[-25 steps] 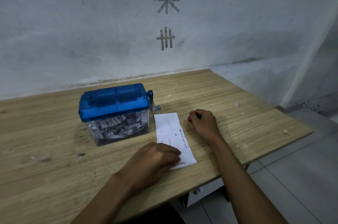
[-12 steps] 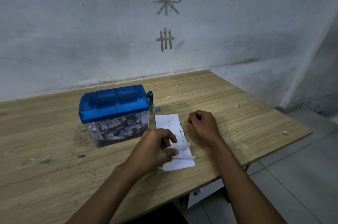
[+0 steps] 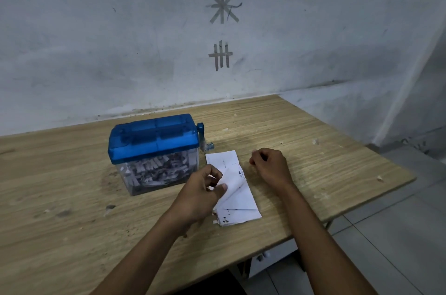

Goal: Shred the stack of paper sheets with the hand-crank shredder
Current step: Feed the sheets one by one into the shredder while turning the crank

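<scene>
The hand-crank shredder has a blue lid and a clear bin full of paper strips. Its crank sticks out on the right side. A small stack of white paper sheets lies on the wooden table just right of the shredder. My left hand pinches the top sheet at its left edge and curls it up off the stack. My right hand rests on the table to the right of the stack, fingers loosely curled, holding nothing.
The table backs onto a grey wall with tape marks. Its right edge drops to a tiled floor. Small paper scraps dot the tabletop.
My left hand went from lying flat on the stack's near end to pinching the top sheet and peeling it upward. The right hand stayed in place.
</scene>
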The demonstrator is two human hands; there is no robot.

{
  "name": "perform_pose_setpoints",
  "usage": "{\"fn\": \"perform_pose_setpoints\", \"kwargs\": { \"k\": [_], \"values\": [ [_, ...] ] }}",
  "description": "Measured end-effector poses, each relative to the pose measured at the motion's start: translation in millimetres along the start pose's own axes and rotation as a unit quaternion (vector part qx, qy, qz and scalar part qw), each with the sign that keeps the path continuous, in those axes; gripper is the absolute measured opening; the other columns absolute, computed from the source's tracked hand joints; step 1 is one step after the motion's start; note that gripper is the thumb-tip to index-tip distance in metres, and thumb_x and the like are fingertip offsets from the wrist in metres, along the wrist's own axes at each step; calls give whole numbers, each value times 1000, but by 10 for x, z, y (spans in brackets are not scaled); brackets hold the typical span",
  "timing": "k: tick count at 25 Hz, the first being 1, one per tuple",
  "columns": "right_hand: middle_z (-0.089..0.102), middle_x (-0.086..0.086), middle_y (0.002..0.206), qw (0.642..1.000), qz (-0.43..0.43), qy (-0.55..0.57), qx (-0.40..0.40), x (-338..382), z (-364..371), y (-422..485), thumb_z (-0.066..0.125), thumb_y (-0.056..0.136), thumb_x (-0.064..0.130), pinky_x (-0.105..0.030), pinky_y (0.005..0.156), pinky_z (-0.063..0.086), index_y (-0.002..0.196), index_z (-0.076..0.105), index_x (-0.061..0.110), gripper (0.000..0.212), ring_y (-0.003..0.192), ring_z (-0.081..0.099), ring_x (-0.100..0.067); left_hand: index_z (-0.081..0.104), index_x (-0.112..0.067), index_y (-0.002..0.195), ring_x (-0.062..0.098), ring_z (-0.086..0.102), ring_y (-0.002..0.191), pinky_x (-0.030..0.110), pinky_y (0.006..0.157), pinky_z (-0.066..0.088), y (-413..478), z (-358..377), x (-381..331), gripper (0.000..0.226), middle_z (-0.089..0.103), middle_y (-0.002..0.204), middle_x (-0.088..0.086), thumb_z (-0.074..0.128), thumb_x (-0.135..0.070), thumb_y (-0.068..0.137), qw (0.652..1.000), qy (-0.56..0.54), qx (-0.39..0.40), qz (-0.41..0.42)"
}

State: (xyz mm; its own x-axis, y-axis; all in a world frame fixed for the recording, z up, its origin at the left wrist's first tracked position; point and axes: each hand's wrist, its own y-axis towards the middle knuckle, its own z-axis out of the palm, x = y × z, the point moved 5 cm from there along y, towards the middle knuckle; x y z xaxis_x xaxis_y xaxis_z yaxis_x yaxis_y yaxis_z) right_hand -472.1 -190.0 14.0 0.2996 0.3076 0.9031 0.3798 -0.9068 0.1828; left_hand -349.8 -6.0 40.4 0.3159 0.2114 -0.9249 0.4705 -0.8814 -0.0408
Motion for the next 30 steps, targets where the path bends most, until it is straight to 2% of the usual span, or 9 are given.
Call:
{"fn": "perform_pose_setpoints", "kwargs": {
  "k": [3, 6, 8, 10, 13, 16, 23, 28, 30],
  "values": [
    [73, -2, 71, 1000, -3, 6, 4, 7, 5, -2, 58, 97, 25, -29, 70, 50, 70, 71, 12, 33, 71, 68, -17, 61, -30, 100, 18, 64, 92, 41, 81, 57, 0, -20, -87, 18, 67, 102, -8, 67, -14, 96, 999, 3, -39, 25],
    [73, 0, 74, 1000, -13, 14, 23, 6, 7, -3, 61, 93, 22, -33, 74, 52, 72, 71, 15, 24, 72, 67, -12, 67, -24, 97, 12, 64, 93, 35, 82, 56, 54, -78, -191, 14, 68, 97, -5, 70, -11, 93, 995, 5, -89, 54],
    [74, 4, 84, 996, -25, 38, 82, 8, 50, -28, 67, 82, 26, -33, 80, 55, 81, 72, 21, 8, 83, 69, -9, 68, -21, 97, 12, 65, 91, 33, 80, 55, 96, -115, -240, 10, 68, 93, -3, 71, -12, 93, 991, 4, -116, 71],
    [72, 13, 97, 988, -43, 6, 145, 1, 103, -43, 71, 67, 43, -32, 89, 55, 95, 70, 30, 30, 96, 67, -4, 67, -21, 93, 13, 64, 87, 34, 77, 53, 126, -140, -289, 8, 67, 89, -3, 70, -13, 94, 988, 0, -127, 83],
    [68, 21, 109, 976, -64, -116, 174, -10, 161, -22, 71, 58, 58, -39, 102, 46, 107, 62, 39, 54, 106, 62, 1, 64, -21, 85, 14, 61, 82, 33, 71, 49, 145, -142, -307, 13, 65, 85, -3, 69, -13, 94, 988, -6, -132, 84],
    [61, 20, 116, 961, -86, -198, 175, 21, 188, -19, 78, 60, 62, -47, 106, 39, 113, 56, 40, 61, 113, 57, -7, 64, -21, 85, 20, 64, 88, 36, 75, 51, 129, -147, -324, 13, 67, 88, -1, 69, -15, 95, 985, -39, -141, 90],
    [59, 17, 121, 955, -87, -229, 167, 92, 172, -57, 82, 68, 57, -42, 106, 32, 126, 52, 34, 69, 117, 52, -10, 60, -20, 88, 27, 66, 94, 53, 79, 56, 109, -314, -439, 11, 68, 93, 4, 65, -21, 98, 958, -113, -226, 135],
    [55, 14, 129, 951, -100, -233, 174, 88, 197, -72, 78, 73, 55, -39, 100, 26, 130, 48, 47, 65, 126, 47, -17, 55, -18, 87, 28, 67, 97, 52, 74, 58, 117, -399, -534, 14, 66, 98, 9, 63, -19, 99, 948, -134, -251, 144],
    [50, 10, 133, 941, -109, -261, 186, 96, 211, -85, 73, 78, 55, -39, 99, 21, 134, 45, 55, 63, 130, 41, -18, 56, -17, 88, 25, 67, 97, 43, 71, 59, 149, -431, -559, 14, 66, 98, 7, 63, -18, 99, 950, -130, -246, 140]
  ]
}}
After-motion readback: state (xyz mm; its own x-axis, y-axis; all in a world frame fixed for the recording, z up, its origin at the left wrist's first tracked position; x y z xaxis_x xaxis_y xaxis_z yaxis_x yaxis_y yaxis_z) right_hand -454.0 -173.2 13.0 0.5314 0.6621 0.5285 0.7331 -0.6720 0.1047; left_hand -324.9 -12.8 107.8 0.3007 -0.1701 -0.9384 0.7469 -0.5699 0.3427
